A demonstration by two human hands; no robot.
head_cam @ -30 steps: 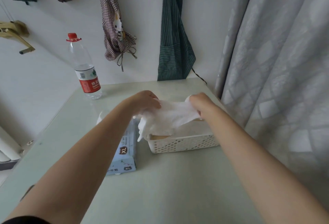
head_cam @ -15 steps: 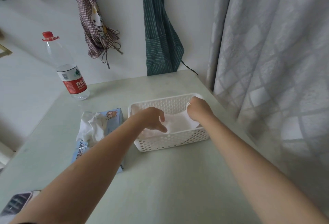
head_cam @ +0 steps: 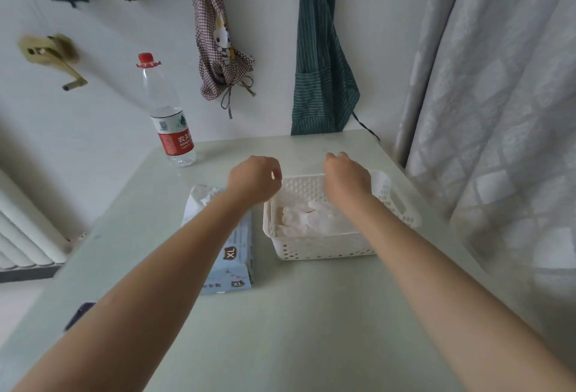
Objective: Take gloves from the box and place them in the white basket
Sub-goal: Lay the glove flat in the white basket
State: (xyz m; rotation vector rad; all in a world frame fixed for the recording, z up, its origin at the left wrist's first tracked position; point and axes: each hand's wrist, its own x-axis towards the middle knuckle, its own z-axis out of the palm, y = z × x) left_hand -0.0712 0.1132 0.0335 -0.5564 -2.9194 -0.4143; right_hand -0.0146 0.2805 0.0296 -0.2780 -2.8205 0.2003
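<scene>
White gloves (head_cam: 311, 218) lie in a heap inside the white perforated basket (head_cam: 327, 254) on the pale green table. My left hand (head_cam: 254, 179) hovers over the basket's left rim, its fingers loosely curled and holding nothing. My right hand (head_cam: 346, 176) hangs above the basket's far side, also loosely curled and empty. Left of the basket lies the light blue glove box (head_cam: 232, 262) marked XL, with white gloves (head_cam: 202, 200) sticking out of its far end. My left forearm covers part of the box.
A water bottle (head_cam: 170, 117) with a red cap stands at the table's back left. Aprons (head_cam: 318, 58) hang on the wall behind. A grey curtain (head_cam: 498, 111) hangs close along the right edge. A dark object (head_cam: 79, 313) lies at the near left.
Both hands lowered a white glove into the basket, let go of it, and have now risen empty above the basket.
</scene>
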